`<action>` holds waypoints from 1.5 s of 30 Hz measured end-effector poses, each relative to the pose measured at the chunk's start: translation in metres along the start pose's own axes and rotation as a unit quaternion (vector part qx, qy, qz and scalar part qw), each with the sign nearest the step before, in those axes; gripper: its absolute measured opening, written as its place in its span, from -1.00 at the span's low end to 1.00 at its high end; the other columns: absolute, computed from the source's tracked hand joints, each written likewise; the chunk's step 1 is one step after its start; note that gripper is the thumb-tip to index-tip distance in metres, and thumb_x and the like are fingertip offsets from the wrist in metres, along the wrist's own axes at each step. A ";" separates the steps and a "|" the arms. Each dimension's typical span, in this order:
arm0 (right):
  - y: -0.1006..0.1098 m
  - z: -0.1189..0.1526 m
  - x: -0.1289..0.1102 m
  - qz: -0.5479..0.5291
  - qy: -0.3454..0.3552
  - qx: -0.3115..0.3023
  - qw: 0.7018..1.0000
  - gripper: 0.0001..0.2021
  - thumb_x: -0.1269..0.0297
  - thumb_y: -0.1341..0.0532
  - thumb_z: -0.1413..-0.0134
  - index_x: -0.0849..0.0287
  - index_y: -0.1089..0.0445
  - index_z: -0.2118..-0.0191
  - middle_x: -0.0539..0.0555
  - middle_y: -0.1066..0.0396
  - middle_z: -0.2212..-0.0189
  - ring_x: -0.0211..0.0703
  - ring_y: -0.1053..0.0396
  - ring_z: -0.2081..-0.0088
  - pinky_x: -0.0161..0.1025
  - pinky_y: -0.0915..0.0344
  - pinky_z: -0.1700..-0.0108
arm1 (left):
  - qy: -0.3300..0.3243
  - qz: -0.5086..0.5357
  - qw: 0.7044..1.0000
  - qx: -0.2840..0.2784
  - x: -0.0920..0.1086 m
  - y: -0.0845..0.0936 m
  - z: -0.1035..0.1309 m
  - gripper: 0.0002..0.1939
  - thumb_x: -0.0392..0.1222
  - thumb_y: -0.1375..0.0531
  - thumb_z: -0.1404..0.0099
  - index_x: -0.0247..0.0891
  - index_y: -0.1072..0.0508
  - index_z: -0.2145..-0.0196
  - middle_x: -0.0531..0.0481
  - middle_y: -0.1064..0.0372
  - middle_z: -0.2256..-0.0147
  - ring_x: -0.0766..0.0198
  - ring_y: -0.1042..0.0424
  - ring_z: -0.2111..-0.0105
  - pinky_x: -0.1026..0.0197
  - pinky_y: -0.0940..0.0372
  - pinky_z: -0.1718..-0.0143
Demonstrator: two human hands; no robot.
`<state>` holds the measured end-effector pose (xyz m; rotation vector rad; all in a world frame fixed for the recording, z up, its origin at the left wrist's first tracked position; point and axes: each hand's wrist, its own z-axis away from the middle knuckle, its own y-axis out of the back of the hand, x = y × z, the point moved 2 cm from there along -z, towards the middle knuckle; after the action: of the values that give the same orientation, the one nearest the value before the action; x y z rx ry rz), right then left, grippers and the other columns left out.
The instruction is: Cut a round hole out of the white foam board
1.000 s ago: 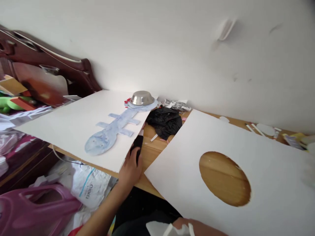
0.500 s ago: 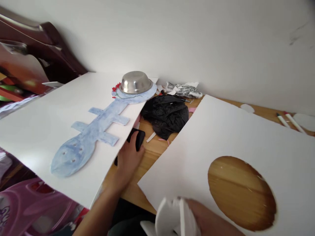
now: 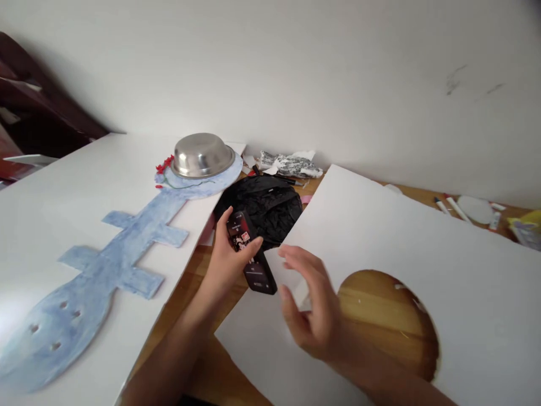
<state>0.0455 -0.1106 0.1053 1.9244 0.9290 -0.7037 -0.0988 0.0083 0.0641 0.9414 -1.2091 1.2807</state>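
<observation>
My left hand [image 3: 228, 251] grips a black smartphone [image 3: 264, 276], its lit screen facing up towards me, thumb across the front. My right hand [image 3: 310, 299] is just right of the phone, fingers curved and apart, with nothing held. Behind its fingers a small white piece [image 3: 301, 293] shows in part; I cannot make out what it is. Below the hands lies a white board [image 3: 262, 338] with an oval hole cut through it. Beyond the phone sits a crumpled black plastic bag [image 3: 270, 200].
On the left, a white board [image 3: 80, 186] carries a blue-painted cutout [image 3: 127, 242], an upturned metal bowl [image 3: 203, 155] and red flowers [image 3: 164, 164]. Along the wall are a black-and-white crumpled bundle [image 3: 291, 163] and markers [image 3: 456, 208]. Wooden tabletop [image 3: 198, 338] shows between the boards.
My left hand has lifted the phone from the tabletop between the boards. My right hand has let go of the white curved pieces and come up beside the phone. The view has shifted right.
</observation>
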 end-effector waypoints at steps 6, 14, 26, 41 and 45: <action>-0.007 -0.020 0.026 -0.084 -0.297 -0.183 0.934 -0.06 0.01 -0.24 -0.21 0.02 0.37 -0.47 0.31 0.03 -0.41 0.21 -0.13 -0.35 0.15 -0.42 -0.12 | 0.106 0.133 0.986 0.004 -0.017 -0.015 -0.038 -0.25 -0.13 -0.44 -0.04 -0.10 -0.28 -0.16 -0.06 -0.46 0.10 0.17 -0.48 0.18 0.16 -0.40 0.17; -0.010 -0.043 0.071 -0.192 -0.446 -0.159 0.860 -0.31 0.10 -0.28 -0.12 0.16 -0.15 -0.33 0.30 -0.40 -0.12 -0.02 -0.51 0.03 -0.10 -0.53 0.12 | 0.130 0.159 0.978 0.026 -0.035 -0.023 -0.036 -0.39 0.07 -0.24 -0.30 -0.03 -0.23 -0.25 -0.04 -0.44 0.00 0.22 -0.48 0.15 0.22 -0.37 0.19; -0.040 -0.045 0.078 -0.267 -0.385 -0.055 0.882 -0.59 -0.01 -0.13 -0.27 0.09 -0.35 -0.11 0.11 -0.50 0.06 -0.06 -0.46 0.06 -0.11 -0.46 0.04 | -0.007 0.138 0.990 -0.010 -0.041 -0.019 -0.016 -0.40 0.16 -0.13 -0.39 -0.08 -0.27 -0.30 -0.04 -0.27 -0.26 0.04 -0.24 -0.26 0.05 -0.20 -0.24; -0.049 -0.041 0.081 -0.383 -0.420 -0.131 0.812 -0.24 0.09 -0.35 -0.08 -0.22 -0.01 -0.34 0.10 -0.41 -0.04 0.11 -0.46 -0.01 -0.08 -0.62 0.40 | -0.007 0.165 0.985 -0.044 -0.054 -0.019 -0.032 -0.46 0.18 -0.08 -0.41 -0.04 -0.32 -0.25 -0.04 -0.26 -0.27 0.06 -0.21 -0.28 -0.03 -0.06 -0.32; -0.051 -0.042 0.080 -0.361 -0.426 -0.121 0.821 -0.26 0.08 -0.35 -0.08 -0.25 -0.03 -0.33 0.09 -0.39 -0.09 0.11 -0.46 0.00 -0.10 -0.61 0.43 | -0.001 0.183 0.982 -0.048 -0.053 -0.021 -0.029 -0.41 0.25 -0.07 -0.40 -0.05 -0.30 -0.26 -0.06 -0.27 -0.26 0.05 -0.21 -0.28 -0.04 -0.08 -0.32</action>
<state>0.0538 -0.0297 0.0415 0.7884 1.0493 -1.6189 -0.0696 0.0252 0.0097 0.6678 -1.4788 1.4915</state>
